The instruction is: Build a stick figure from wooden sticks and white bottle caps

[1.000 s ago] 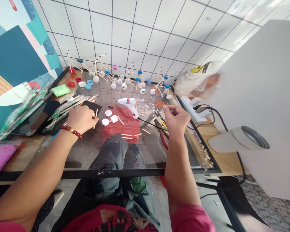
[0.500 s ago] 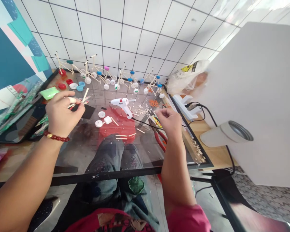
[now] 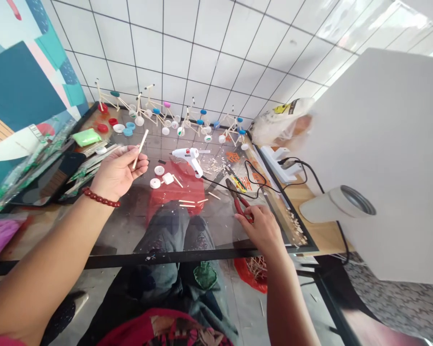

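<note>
My left hand (image 3: 120, 168) pinches a short pale wooden stick (image 3: 141, 145), which points up and away over the glass tabletop. At the right, my right hand (image 3: 261, 226) has its fingers on the red handles of the pliers (image 3: 240, 199), whose jaws still lie on the table. Between my hands rests a white glue gun (image 3: 189, 157), its black cable trailing right. White bottle caps (image 3: 155, 183) and a few cut sticks (image 3: 186, 201) lie in front of it.
Small stick-and-cap models (image 3: 202, 122) line the back by the tiled wall. Red caps (image 3: 102, 128) and a green packet (image 3: 86, 138) sit at the left. A power strip (image 3: 279, 163) and a grey-white cylinder (image 3: 337, 203) stand at the right. Wood chips (image 3: 220, 164) litter the glass.
My right hand has come down and back from beside the wood chips to the pliers' handles. My left hand has shifted right, turned, and now holds the stick out more clearly.
</note>
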Demonstrator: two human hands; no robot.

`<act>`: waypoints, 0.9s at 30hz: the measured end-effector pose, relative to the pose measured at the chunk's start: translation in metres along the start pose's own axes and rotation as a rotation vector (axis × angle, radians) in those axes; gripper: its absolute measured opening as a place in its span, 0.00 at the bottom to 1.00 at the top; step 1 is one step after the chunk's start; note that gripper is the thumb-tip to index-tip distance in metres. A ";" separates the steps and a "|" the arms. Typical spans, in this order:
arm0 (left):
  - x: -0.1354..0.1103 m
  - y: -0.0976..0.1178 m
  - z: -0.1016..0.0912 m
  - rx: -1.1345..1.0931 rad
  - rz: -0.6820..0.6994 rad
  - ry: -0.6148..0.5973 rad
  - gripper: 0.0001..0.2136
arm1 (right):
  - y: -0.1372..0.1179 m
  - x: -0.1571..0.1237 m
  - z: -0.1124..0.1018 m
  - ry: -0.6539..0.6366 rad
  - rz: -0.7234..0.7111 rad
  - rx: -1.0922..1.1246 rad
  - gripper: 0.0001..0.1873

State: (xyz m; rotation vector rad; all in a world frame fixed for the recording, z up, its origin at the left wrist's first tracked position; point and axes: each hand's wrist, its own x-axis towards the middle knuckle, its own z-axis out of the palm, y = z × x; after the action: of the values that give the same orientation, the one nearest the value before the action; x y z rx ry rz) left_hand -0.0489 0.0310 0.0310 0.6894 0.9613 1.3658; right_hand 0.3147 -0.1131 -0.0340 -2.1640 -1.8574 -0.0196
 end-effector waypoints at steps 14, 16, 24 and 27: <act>0.003 -0.006 -0.002 0.040 -0.054 -0.024 0.10 | -0.008 0.014 -0.055 -0.315 -0.007 -0.148 0.14; 0.003 -0.004 -0.002 0.035 -0.056 -0.015 0.10 | -0.001 0.011 -0.058 -0.335 -0.019 -0.087 0.18; -0.001 0.036 -0.022 1.346 0.263 0.156 0.09 | 0.015 -0.008 -0.048 -0.226 0.029 0.366 0.22; -0.003 0.046 -0.028 1.691 0.102 -0.027 0.12 | 0.015 -0.009 -0.039 -0.148 0.074 0.482 0.23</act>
State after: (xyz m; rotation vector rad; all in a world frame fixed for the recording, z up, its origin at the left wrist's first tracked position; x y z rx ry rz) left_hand -0.0952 0.0297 0.0585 1.9593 1.9949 0.2994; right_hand 0.3346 -0.1329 -0.0017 -1.9284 -1.6375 0.5585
